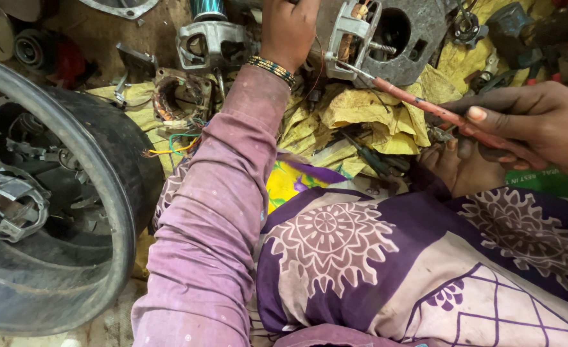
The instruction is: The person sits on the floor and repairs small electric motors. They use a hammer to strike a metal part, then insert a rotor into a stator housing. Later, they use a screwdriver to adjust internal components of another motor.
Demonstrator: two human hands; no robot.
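Note:
My left hand [288, 31], with a beaded bracelet at the wrist and a pink sleeve, reaches up and grips the grey metal motor housing [407, 29] at the top. My right hand [529, 125] holds a reddish-handled screwdriver [419, 103]. Its thin metal tip touches the white bracket [348, 29] on the motor, where copper parts show. The fingers of the left hand are hidden behind the housing.
A large black rubber tub [101, 193] with metal motor parts inside stands at the left. A copper-wound stator [181, 99] and another metal bracket [210, 42] lie beside yellow cloth [367, 112]. Patterned purple fabric [386, 257] covers my lap. Tools and scrap clutter the top right.

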